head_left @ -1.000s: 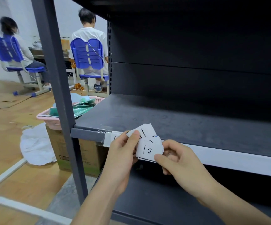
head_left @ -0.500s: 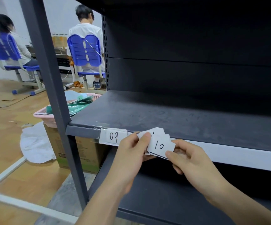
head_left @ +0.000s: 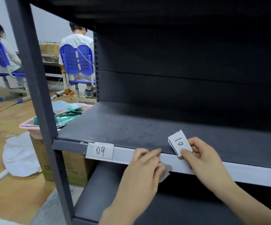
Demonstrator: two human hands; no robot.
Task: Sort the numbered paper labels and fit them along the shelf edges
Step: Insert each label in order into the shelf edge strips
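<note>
A dark metal shelf has a white label strip (head_left: pixel 238 173) along its front edge. A paper label marked 09 (head_left: pixel 101 150) sits in the strip near the left upright. My right hand (head_left: pixel 202 158) holds a small stack of paper labels (head_left: pixel 179 142) with 10 on top, raised just above the shelf edge. My left hand (head_left: pixel 145 168) rests against the strip to the right of the 09 label, index finger along the strip's top edge, its lower fingers closed on a blurred paper label (head_left: pixel 164 172).
The grey upright post (head_left: pixel 39 101) stands at the left. Beyond it a pink basket (head_left: pixel 32 129) of green items sits on a cardboard box (head_left: pixel 70 166), beside white cloth on the wooden floor. Two people sit on blue chairs in the background. A lower shelf (head_left: pixel 115 200) lies beneath my hands.
My hands have separated. The right hand carried the stack with the 10 on top up and to the right. The left hand dropped to the label strip with one paper label.
</note>
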